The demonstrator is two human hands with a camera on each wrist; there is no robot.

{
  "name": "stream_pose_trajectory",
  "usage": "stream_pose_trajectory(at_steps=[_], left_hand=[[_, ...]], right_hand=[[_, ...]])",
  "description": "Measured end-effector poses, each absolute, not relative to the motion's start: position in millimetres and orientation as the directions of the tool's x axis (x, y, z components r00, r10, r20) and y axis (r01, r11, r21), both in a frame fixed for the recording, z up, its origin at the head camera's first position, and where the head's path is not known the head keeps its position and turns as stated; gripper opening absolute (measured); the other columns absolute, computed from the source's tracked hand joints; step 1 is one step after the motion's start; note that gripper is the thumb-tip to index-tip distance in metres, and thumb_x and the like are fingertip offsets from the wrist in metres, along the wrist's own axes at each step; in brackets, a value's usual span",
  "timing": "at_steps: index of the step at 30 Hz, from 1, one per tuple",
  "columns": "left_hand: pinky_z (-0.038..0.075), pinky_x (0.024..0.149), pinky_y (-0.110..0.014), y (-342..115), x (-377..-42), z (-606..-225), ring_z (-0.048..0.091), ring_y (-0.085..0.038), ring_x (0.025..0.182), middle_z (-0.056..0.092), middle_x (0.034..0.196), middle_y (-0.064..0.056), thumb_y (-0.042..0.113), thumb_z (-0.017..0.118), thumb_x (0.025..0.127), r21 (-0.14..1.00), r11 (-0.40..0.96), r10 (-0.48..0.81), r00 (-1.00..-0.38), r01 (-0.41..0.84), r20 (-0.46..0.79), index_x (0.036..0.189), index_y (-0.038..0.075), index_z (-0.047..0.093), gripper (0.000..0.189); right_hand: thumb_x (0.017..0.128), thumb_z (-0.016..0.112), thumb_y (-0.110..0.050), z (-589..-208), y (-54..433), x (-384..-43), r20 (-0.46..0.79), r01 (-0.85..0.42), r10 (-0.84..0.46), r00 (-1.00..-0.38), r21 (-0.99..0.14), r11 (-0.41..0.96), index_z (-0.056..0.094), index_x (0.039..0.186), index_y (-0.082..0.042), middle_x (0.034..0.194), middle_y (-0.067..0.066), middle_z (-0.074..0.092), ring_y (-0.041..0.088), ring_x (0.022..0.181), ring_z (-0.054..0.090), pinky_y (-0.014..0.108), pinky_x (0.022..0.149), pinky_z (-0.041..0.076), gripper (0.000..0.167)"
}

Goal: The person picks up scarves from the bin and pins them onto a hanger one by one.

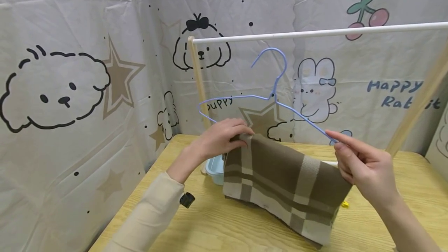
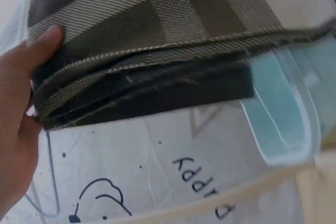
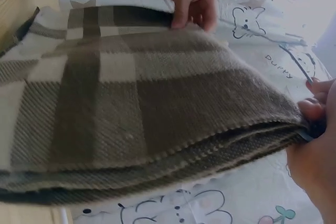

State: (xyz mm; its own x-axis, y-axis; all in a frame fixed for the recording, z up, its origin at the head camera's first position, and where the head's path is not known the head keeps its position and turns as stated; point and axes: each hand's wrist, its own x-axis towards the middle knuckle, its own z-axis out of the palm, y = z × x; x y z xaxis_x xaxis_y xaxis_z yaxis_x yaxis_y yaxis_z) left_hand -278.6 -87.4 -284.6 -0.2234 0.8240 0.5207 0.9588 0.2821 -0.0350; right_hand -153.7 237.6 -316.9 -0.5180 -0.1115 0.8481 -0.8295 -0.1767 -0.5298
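A folded brown-and-cream plaid cloth point(image 1: 276, 166), like a scarf, hangs over the bottom of a blue wire hanger point(image 1: 301, 115). The hanger is tilted, its hook up and its right shoulder lower. My left hand point(image 1: 225, 137) pinches the cloth's upper left edge, thumb in front, also seen in the left wrist view point(image 2: 21, 93). With thumb and index finger my right hand point(image 1: 371, 170) pinches the hanger's right end, its other fingers at the cloth's upper right corner. Several cloth layers point(image 3: 157, 166) show at the side edge in the right wrist view.
Behind the hanger stands a rack with a white rail point(image 1: 315, 33) and wooden posts point(image 1: 420, 100). A light blue plastic bin point(image 1: 215, 170) is partly hidden behind the cloth. A small yellow piece point(image 1: 345, 204) lies on the wooden table point(image 1: 196, 221). Printed curtains surround the table.
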Motion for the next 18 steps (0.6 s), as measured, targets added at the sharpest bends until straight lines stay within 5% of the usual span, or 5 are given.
stream_pose_trajectory(at_steps=[3,7,13,15,18], left_hand=[[0.053,0.08,-0.021,-90.0,-278.3,-283.5,0.066,-0.011,0.089,0.071,0.098,-0.002,0.008,0.074,0.088,0.11,0.212,0.796,-0.237,0.971,0.558,0.106,0.007,0.072,0.018],[0.053,0.075,-0.023,-90.4,-275.7,-278.5,0.067,-0.012,0.086,0.073,0.095,-0.005,0.005,0.069,0.091,0.296,0.21,0.702,-0.354,0.932,0.618,0.102,0.004,0.074,0.012],[0.054,0.083,-0.027,-86.0,-263.4,-265.6,0.067,-0.01,0.093,0.073,0.104,0.001,0.024,0.068,0.095,0.309,0.53,0.633,-0.611,0.79,0.476,0.112,0.012,0.073,0.022],[0.054,0.082,-0.026,-88.2,-261.5,-264.6,0.068,-0.009,0.091,0.073,0.103,0.003,0.027,0.068,0.095,0.204,0.573,0.642,-0.589,0.794,0.491,0.111,0.014,0.073,0.021],[0.055,0.074,-0.025,-96.7,-262.7,-267.7,0.069,-0.01,0.082,0.075,0.094,0.001,0.018,0.07,0.094,0.046,0.52,0.6,-0.403,0.853,0.691,0.103,0.01,0.075,0.013]], right_hand=[[0.088,0.039,0.03,-313.6,242.2,-154.9,0.824,-0.816,-0.166,-0.542,-0.563,-0.132,0.053,0.121,0.026,0.054,0.0,0.037,0.01,0.042,0.034,0.022,0.034,0.025,0.036],[0.089,0.037,0.03,-308.9,245.8,-154.6,0.798,-0.795,-0.244,-0.552,-0.591,-0.137,0.053,0.124,0.024,0.056,0.0,0.037,0.01,0.043,0.033,0.022,0.036,0.025,0.038],[0.088,0.033,0.032,-304.4,244.4,-152.6,0.836,-0.789,-0.255,-0.486,-0.545,-0.284,0.049,0.123,0.028,0.06,0.002,0.036,0.01,0.045,0.031,0.02,0.037,0.022,0.039],[0.088,0.034,0.032,-304.8,244.4,-151.8,0.846,-0.797,-0.233,-0.479,-0.531,-0.289,0.05,0.122,0.029,0.06,0.003,0.037,0.011,0.045,0.031,0.021,0.038,0.023,0.038],[0.088,0.034,0.032,-306.5,247.2,-150.8,0.847,-0.796,-0.217,-0.485,-0.53,-0.292,0.05,0.121,0.029,0.058,0.003,0.037,0.011,0.044,0.032,0.022,0.037,0.024,0.037]])
